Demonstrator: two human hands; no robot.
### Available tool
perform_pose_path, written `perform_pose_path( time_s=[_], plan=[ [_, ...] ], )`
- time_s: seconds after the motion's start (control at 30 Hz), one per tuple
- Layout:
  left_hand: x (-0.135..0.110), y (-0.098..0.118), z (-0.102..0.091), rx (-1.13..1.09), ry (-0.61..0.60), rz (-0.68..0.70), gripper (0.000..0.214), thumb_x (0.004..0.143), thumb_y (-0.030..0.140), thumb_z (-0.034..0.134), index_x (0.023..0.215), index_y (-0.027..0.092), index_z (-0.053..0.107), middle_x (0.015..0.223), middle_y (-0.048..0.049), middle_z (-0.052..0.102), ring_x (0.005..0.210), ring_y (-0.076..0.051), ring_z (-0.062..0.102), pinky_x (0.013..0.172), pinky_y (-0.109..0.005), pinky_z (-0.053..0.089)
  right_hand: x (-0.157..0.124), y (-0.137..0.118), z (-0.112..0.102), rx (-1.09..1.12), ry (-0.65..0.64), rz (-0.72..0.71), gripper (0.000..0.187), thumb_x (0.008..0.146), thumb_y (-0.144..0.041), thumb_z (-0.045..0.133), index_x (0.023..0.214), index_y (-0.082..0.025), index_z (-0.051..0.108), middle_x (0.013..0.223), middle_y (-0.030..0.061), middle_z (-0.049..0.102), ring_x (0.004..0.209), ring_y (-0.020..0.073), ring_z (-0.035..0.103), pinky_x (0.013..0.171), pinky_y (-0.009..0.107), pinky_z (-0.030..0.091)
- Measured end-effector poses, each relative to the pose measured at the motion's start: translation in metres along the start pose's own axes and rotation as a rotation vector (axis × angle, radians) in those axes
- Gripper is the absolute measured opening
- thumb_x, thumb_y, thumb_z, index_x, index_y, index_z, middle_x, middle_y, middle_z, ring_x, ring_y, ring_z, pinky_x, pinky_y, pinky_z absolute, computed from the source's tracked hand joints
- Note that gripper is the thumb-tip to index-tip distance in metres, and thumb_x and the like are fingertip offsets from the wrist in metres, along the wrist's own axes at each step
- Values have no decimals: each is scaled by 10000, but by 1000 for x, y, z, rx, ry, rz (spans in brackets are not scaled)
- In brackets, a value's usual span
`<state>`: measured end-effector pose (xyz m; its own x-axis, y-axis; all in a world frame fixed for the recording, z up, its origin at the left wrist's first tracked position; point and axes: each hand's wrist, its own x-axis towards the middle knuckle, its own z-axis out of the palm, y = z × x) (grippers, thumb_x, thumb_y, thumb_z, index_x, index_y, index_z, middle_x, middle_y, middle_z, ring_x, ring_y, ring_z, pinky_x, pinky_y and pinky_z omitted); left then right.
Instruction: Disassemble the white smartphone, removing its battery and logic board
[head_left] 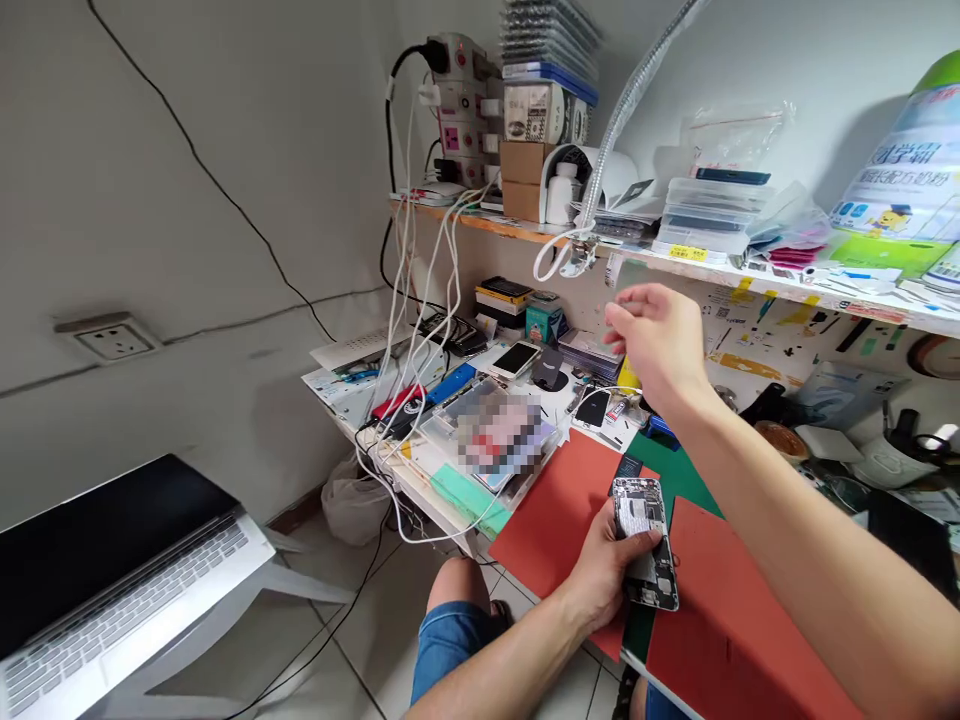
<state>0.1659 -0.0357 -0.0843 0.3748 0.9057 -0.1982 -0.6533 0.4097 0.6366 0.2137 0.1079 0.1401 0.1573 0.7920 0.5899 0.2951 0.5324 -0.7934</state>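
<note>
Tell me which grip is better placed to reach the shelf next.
Probably right: the right grip is raised near the shelf, while the left grip is lower, holding the opened phone.

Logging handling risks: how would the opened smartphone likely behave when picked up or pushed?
The opened smartphone is probably stiff: it looks straight in the left hand. It seems fragile, with inner circuitry exposed. Being thin and flat, it would likely slide rather than roll.
</note>
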Motion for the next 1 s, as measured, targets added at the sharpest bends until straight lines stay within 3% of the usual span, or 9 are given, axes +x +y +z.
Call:
perform_pose_path(
  time_s=[0.1, 0.23, 0.33, 0.43, 0.53, 0.7, 1.0],
  plan=[
    [-1, 3, 1, 21, 9, 12, 644, 629, 350, 1036, 1101, 182, 632, 840, -3, 717, 673, -200, 759, 586, -282, 608, -74, -3, -56, 38, 13, 98, 159, 921, -329, 794, 968, -186, 744, 817, 39, 773, 722, 177, 742, 680, 304, 606],
    [-3, 8, 3, 60, 22, 13, 617, 688, 322, 1017, 1172, 173, 664, 926, -34, 761, 709, -174, 754, 650, -268, 606, -174, 22, -117, 10, 229, 313, 291, 873, -458, 890, 984, -201, 810, 915, 51, 800, 830, 191, 751, 775, 315, 624],
    [-5, 11, 4, 123, 9, 6, 562, 700, 333, 1015, 1122, 168, 682, 881, -20, 746, 714, -156, 733, 654, -246, 589, -236, 49, -134, 121, 396, 523, 360, 796, -477, 954, 989, -196, 836, 945, 66, 810, 840, 208, 769, 790, 333, 646],
    [-7, 12, 4, 159, -16, -17, 556, 691, 329, 1023, 1108, 179, 687, 849, 6, 719, 686, -133, 703, 650, -237, 581, -276, 65, -128, 295, 520, 635, 413, 767, -480, 978, 1033, -197, 838, 935, 74, 817, 814, 231, 795, 751, 353, 670],
    [-8, 12, 4, 193, -53, -28, 558, 715, 294, 1013, 1157, 185, 692, 877, 7, 725, 705, -115, 696, 698, -232, 591, -292, 66, -112, 375, 571, 666, 428, 798, -483, 960, 1073, -184, 827, 937, 89, 823, 826, 251, 816, 773, 377, 690],
    [-7, 11, 4, 210, -79, -52, 540, 752, 268, 992, 1190, 190, 686, 923, -6, 738, 796, -125, 730, 803, -242, 614, -291, 61, -93, 402, 583, 700, 426, 815, -517, 935, 1045, -175, 826, 962, 109, 835, 900, 278, 833, 830, 384, 710],
    [-7, 12, 8, 212, -108, -67, 487, 792, 256, 963, 1168, 190, 662, 879, 3, 724, 746, -142, 741, 751, -269, 647, -287, 62, -86, 387, 598, 713, 426, 780, -553, 933, 991, -194, 842, 944, 113, 849, 876, 308, 844, 835, 413, 727]
  ],
)
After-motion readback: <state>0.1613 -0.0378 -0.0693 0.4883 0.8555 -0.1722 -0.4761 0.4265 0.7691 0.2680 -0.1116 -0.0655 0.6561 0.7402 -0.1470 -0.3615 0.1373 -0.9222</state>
